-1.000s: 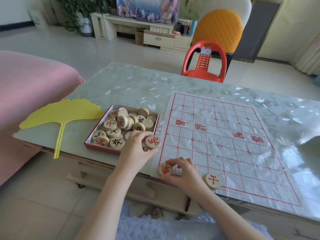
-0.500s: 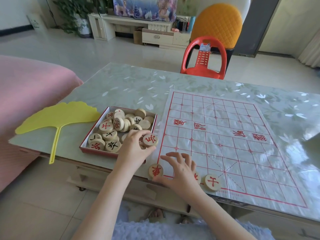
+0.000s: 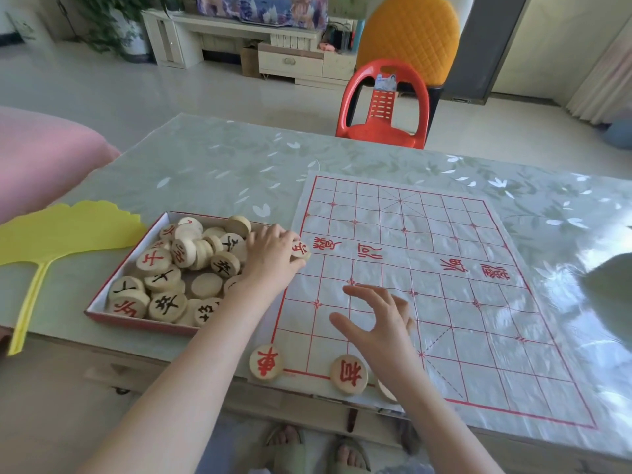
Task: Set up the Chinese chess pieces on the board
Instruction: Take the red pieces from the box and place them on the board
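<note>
Head view, only view. The left hand [image 3: 270, 258] is seen centre-left, at the seam between the piece box [image 3: 143, 326] and the board [image 3: 461, 268]. A red-lettered piece [image 3: 301, 249] is pinched at its fingertips, just over the board's left border. The right hand [image 3: 379, 323] is held spread and empty, below-right of that piece. The chariot piece [image 3: 265, 363] and elephant piece [image 3: 349, 374] are set on the bottom line. The left hand is judged nearer, the target point lower-right.

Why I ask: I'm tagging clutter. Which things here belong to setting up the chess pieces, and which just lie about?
Job in hand:
board
box of loose pieces
red piece, held by left hand
corner piece and second piece, both on the board's near edge
right hand, open above the board

Lying about:
yellow fan
red chair
orange chair back
</note>
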### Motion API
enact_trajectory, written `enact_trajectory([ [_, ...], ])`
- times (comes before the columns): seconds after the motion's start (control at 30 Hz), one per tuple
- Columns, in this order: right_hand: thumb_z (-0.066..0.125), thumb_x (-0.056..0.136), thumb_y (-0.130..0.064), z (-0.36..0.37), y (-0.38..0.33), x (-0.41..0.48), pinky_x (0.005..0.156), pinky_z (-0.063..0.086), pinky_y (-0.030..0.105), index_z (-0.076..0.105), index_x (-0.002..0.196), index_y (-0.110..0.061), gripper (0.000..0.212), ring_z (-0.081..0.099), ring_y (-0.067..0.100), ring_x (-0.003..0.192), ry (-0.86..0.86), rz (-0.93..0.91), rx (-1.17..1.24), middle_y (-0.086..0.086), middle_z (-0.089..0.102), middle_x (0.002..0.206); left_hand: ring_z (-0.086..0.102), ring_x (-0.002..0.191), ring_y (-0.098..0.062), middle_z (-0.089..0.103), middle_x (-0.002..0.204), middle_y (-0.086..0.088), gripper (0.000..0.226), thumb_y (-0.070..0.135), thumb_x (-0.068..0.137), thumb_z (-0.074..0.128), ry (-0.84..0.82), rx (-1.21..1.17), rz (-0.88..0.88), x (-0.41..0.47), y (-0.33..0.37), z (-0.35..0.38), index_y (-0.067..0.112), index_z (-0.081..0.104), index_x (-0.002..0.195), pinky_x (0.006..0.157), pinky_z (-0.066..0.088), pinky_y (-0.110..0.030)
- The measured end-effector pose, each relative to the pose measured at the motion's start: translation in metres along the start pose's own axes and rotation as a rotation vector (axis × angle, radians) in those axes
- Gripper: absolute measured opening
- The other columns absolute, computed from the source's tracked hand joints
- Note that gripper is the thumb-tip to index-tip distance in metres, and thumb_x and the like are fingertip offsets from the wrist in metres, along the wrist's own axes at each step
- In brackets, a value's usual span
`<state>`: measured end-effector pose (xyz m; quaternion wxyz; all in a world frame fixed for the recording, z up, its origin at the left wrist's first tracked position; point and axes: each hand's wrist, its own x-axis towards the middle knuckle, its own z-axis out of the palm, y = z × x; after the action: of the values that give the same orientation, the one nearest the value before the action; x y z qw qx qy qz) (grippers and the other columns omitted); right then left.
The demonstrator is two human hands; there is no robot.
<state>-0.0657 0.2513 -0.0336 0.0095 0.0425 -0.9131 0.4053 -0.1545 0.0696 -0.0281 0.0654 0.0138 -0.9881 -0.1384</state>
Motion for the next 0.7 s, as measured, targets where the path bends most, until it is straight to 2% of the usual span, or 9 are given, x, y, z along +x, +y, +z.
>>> enact_trajectory([
  [0.23, 0.063, 0.082, -0.043, 0.004, -0.006, 0.001, 0.096, 0.012, 0.027, 0.054, 0.119, -0.038, 0.039, 0.016, 0.004, 0.121, -0.028, -0.025, -0.005, -0.020, 0.042, 0.131, 0.033, 0.124, -0.023, 0.045, 0.130, 0.000, 0.046, 0.043, 0.083, 0.058, -0.036, 0.073, -0.005, -0.013, -0.002, 0.004, 0.026, 0.048, 0.126, 0.092, 0.018, -0.036],
  [0.33, 0.062, 0.082, -0.043, 0.003, -0.007, -0.002, 0.097, 0.012, 0.026, 0.053, 0.121, -0.038, 0.040, 0.014, 0.000, 0.117, -0.036, -0.031, -0.009, -0.020, 0.041, 0.131, 0.032, 0.124, -0.023, 0.046, 0.131, 0.001, 0.048, 0.042, 0.085, 0.056, -0.057, 0.150, 0.016, -0.018, -0.001, 0.004, 0.026, 0.046, 0.129, 0.096, 0.020, -0.036],
  [0.43, 0.062, 0.083, -0.042, 0.002, -0.007, -0.004, 0.097, 0.013, 0.026, 0.052, 0.122, -0.037, 0.041, 0.015, 0.004, 0.122, -0.040, -0.020, -0.013, -0.019, 0.041, 0.132, 0.032, 0.125, -0.022, 0.046, 0.133, 0.002, 0.048, 0.042, 0.086, 0.054, -0.053, 0.209, 0.029, -0.023, -0.002, 0.006, 0.026, 0.044, 0.131, 0.100, 0.020, -0.037],
  [0.57, 0.062, 0.083, -0.041, 0.002, -0.010, -0.003, 0.098, 0.012, 0.026, 0.052, 0.122, -0.036, 0.040, 0.017, 0.008, 0.126, -0.045, -0.015, -0.012, -0.018, 0.041, 0.132, 0.034, 0.124, -0.022, 0.047, 0.133, 0.004, 0.051, 0.046, 0.084, 0.056, 0.015, 0.094, 0.018, -0.027, -0.004, 0.000, 0.026, 0.047, 0.130, 0.098, 0.023, -0.037],
  [0.7, 0.061, 0.084, -0.041, 0.004, -0.016, -0.002, 0.100, 0.015, 0.030, 0.052, 0.122, -0.036, 0.040, 0.016, 0.003, 0.116, -0.061, -0.023, 0.001, -0.017, 0.041, 0.132, 0.046, 0.114, -0.028, 0.058, 0.122, -0.003, 0.036, 0.027, 0.082, 0.063, 0.209, -0.108, -0.052, -0.037, -0.021, -0.031, 0.021, 0.061, 0.118, 0.095, 0.032, -0.037],
])
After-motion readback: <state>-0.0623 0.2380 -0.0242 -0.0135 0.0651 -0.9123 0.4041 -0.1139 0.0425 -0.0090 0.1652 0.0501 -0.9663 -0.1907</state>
